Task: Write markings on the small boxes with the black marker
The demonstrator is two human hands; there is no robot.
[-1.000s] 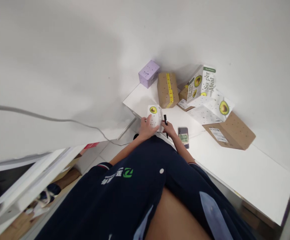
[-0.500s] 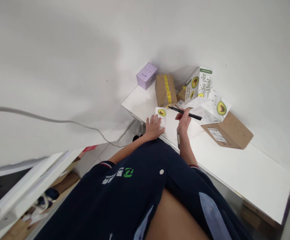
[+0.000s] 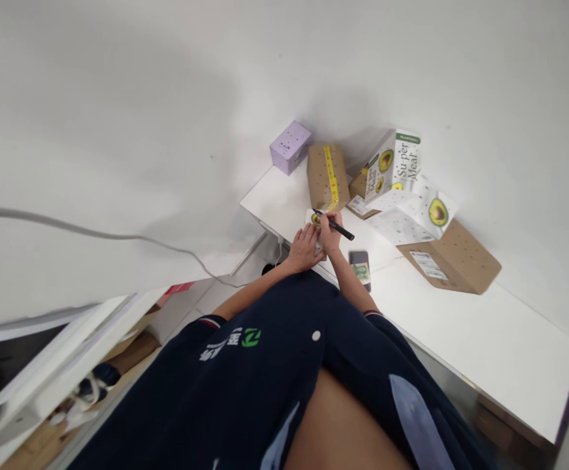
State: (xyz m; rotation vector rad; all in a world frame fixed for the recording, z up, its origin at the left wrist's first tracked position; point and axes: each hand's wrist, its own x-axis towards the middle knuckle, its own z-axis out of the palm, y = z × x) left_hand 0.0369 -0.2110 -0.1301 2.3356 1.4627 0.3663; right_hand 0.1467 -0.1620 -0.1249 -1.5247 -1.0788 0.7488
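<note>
My right hand (image 3: pixel 331 235) grips a black pen (image 3: pixel 341 229), its tip pointing left at the avocado picture on a small white printed piece (image 3: pixel 309 215). Whether that piece is a card or a thin box, I cannot tell; the hands cover much of it. Flat across its lower part lies my left hand (image 3: pixel 304 249), fingers stretched out. The two hands are side by side at the table's near edge. To the right of my right wrist lies a dark phone-like object (image 3: pixel 360 270) with a green picture on it.
On the white table (image 3: pixel 480 346), along the wall, stand a purple box (image 3: pixel 290 147) and a brown box with yellow tape (image 3: pixel 328 176). Right of them are white "Super Meal" packaging (image 3: pixel 406 160) and a tilted brown carton (image 3: pixel 460 261). A grey cable (image 3: pixel 117 236) hangs at left.
My right hand has moved left with the pen, from beside the white piece to over it, uncovering the phone-like object. My left hand has stayed on the piece.
</note>
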